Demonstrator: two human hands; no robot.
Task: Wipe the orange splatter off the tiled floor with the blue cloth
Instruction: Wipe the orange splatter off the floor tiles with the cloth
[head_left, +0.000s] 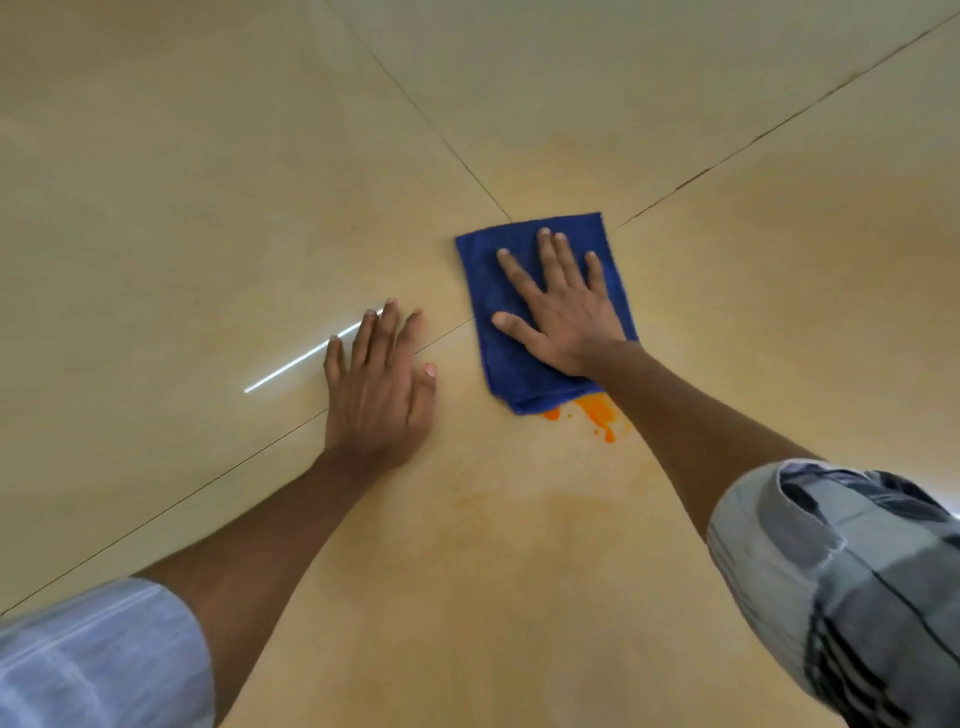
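On floor (208, 208), folded blue cloth (498, 364) half-covers orange splatter (600, 410).

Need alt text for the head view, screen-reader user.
A person's right hand presses flat on a folded blue cloth on a beige tiled floor, with bright orange splatter showing at the cloth's near edge. The left hand rests flat on the floor beside it, fingers spread.
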